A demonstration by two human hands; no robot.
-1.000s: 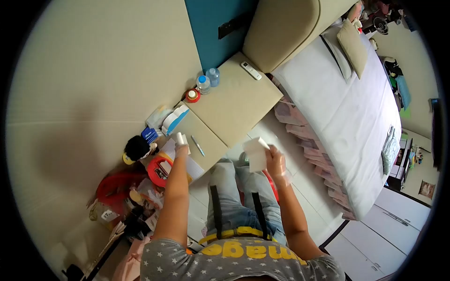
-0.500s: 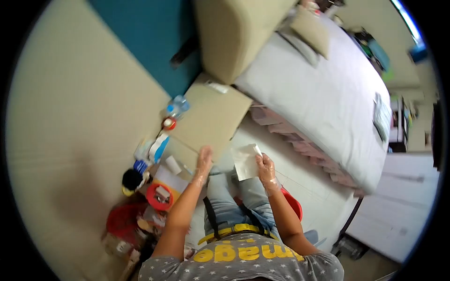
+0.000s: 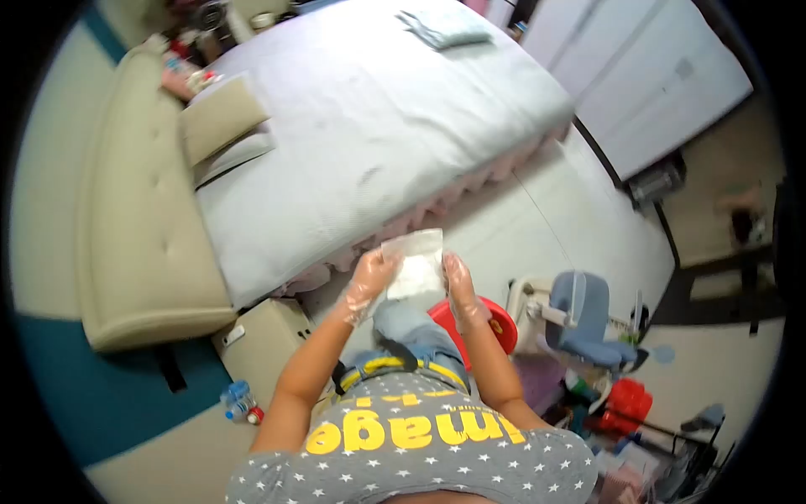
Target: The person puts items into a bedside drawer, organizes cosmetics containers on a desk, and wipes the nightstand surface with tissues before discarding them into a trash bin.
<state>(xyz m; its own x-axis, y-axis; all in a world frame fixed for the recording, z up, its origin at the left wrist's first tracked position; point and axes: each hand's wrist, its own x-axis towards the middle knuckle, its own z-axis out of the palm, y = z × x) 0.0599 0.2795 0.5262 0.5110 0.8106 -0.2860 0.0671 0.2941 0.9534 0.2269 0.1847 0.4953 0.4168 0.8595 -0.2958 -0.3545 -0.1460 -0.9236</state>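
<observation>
Sheet, perhaps paper, beyond "image" shirt

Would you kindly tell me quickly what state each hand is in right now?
Left hand: closed, holding the left edge of the thin white sheet.
Right hand: closed, holding its right edge.

The left hand and right hand (both in clear gloves) hold a white sheet between them.
</observation>
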